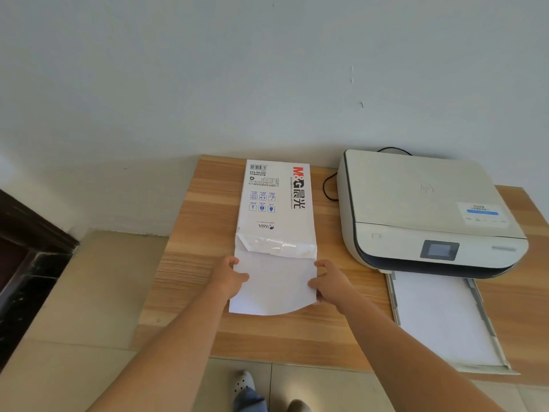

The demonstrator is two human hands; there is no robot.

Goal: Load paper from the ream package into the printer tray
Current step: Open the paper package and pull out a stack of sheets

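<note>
1. Forearms bare, reaching forward and converging from the lower frame edge toward a stack of white paper sheets (274, 285) lying on a low light-wood tabletop (190, 263).
2. Left hand (228, 276) at the stack's left edge, thumb laid on top of the sheets, fingers curled round the edge; pinching the paper.
3. Right hand (329, 281) at the stack's right edge, thumb on top, fingers bent over and under the side; likewise gripping the paper.
4. Hands apart, one on each side of the stack, roughly level with each other.
5. Near end of the stack bowed, its front edge curving; right near corner lifted slightly under the right hand.
6. Far end of the sheets tucked inside a white ream wrapper with red and black lettering (276, 197), just beyond both hands, its torn glossy flap (276, 245) folded back right past the fingertips.
7. White flatbed printer with a dark front band and small screen (421, 209) well to the right of the right hand, beyond it toward the wall.
8. Pulled-out grey printer tray (392, 295) near the right forearm, on its right, white sheets (442, 316) already lying flat in it.
9. Black cable (328, 185) looping between wrapper and printer.
10. Below the arms, beige floor tiles (89, 292), a light perforated clog (243, 380) and blue trouser cloth (249, 401).
</note>
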